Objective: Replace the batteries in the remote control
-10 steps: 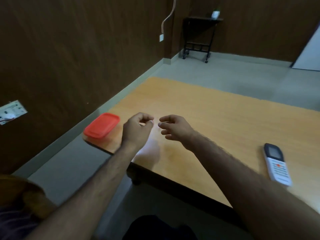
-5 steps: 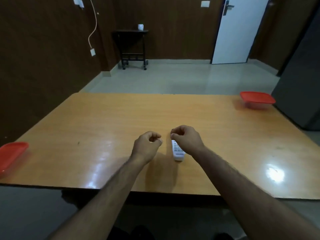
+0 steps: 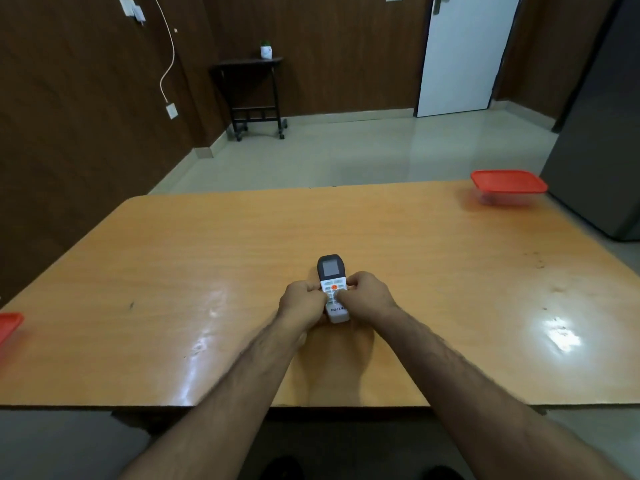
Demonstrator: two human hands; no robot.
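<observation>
Centre frame, on bench: remote, face up — left hand and right hand grasping it, likely to flip it.

Brown walls, white door, seemingly tiled floor

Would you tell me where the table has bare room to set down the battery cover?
Bare wood lies on both sides of the remote: leftward toward the red lid at the table edge, rightward toward the red-lidded container. Only the centre is crowded, where left hand and right hand grip it.
</observation>
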